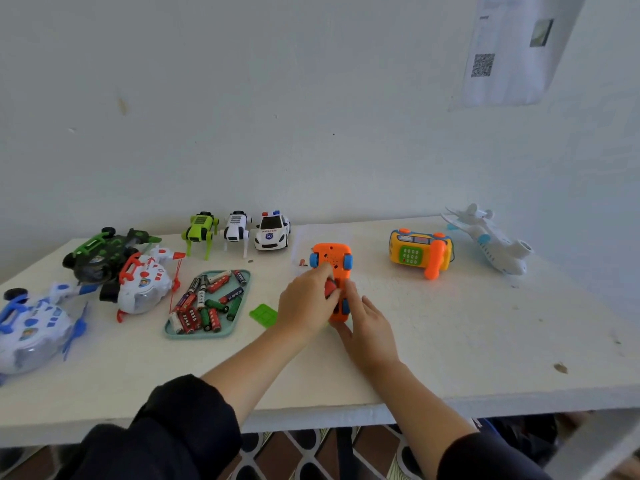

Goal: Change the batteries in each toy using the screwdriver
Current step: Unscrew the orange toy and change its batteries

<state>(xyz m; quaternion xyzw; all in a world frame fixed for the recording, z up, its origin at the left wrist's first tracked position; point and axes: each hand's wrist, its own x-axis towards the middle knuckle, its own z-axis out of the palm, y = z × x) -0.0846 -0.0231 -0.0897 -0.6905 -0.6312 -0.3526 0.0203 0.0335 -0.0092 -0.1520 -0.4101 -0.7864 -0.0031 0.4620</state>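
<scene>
Orange toy (331,261) half hidden: left hand (304,306) pinches something red, right hand (369,327) steadies it

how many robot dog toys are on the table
2. The green robot dog and the white robot dog stand side by side at the back of the table, left of the police car. None looks hidden.

glossy orange plastic toy (331,261); matt, rough white counter (450,323); smooth plastic tray (207,332); dark cloth sleeves (180,420).
</scene>
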